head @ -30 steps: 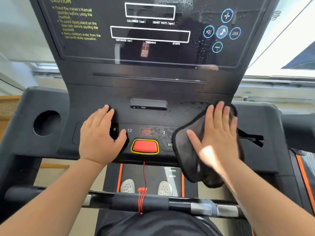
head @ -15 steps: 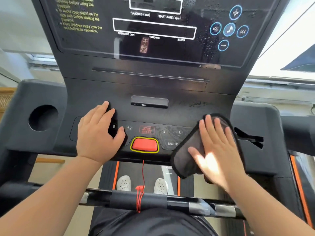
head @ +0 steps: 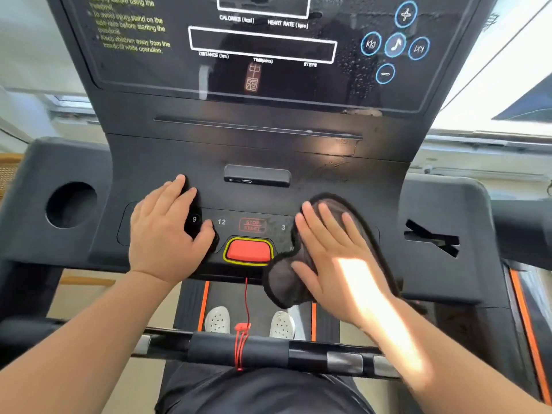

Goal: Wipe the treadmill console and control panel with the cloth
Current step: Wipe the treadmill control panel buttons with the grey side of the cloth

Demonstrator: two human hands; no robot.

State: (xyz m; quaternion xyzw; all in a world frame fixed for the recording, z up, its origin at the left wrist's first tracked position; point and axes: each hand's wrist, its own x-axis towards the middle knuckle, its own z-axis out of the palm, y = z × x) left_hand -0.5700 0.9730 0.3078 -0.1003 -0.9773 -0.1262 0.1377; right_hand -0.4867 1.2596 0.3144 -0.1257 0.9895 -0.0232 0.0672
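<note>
Right hand (head: 331,264) flat, fingers straight, presses cloth (head: 286,282) on control panel (head: 167,206) right of red button (head: 248,251); unwiped keys lie leftward. Left hand (head: 162,234) rests flat, holds nothing.

left hand (head: 167,231) blocks panel's left keys (head: 221,222)

Dark cloth (head: 286,282) lies flat, seemingly crumpled, on black control panel (head: 167,162).

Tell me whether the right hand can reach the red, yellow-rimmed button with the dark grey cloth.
Probably yes: the right hand lies flat on the dark grey cloth, whose edge sits right beside the red button, nothing between.
</note>
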